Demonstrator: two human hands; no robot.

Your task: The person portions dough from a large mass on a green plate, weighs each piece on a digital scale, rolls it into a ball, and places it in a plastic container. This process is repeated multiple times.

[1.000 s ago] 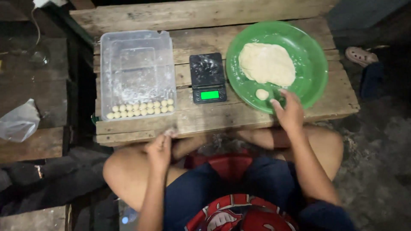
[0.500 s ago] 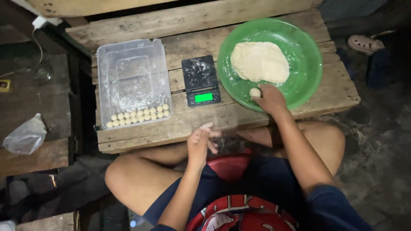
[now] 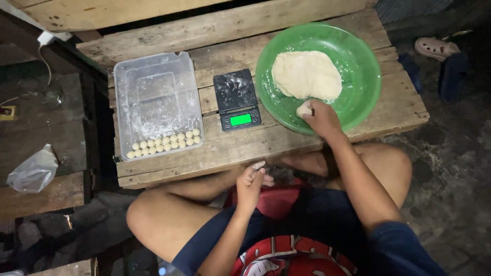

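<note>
My right hand (image 3: pixel 321 118) reaches into a green plastic bowl (image 3: pixel 367 61) and closes on a small lump of dough (image 3: pixel 304 109) at the near edge of a large flat dough mass (image 3: pixel 307 74). My left hand (image 3: pixel 251 182) hovers over my lap near the table's front edge, fingers loosely curled; a pale bit shows at its fingertips, too small to tell. A black digital scale (image 3: pixel 236 100) with a lit green display sits between the bowl and a clear plastic tray (image 3: pixel 156 97). Two rows of small dough balls (image 3: pixel 164 144) line the tray's near side.
The low table (image 3: pixel 240 148) is made of rough wooden planks. A crumpled plastic bag (image 3: pixel 35 170) lies on a bench to the left. A white plug and cable (image 3: pixel 47 40) sit at the far left. A sandal (image 3: pixel 436 48) rests on the ground at the right.
My left hand has moved from my left knee toward the middle of my lap and lifted. My right hand has shifted along the bowl's near rim onto the small dough lump.
</note>
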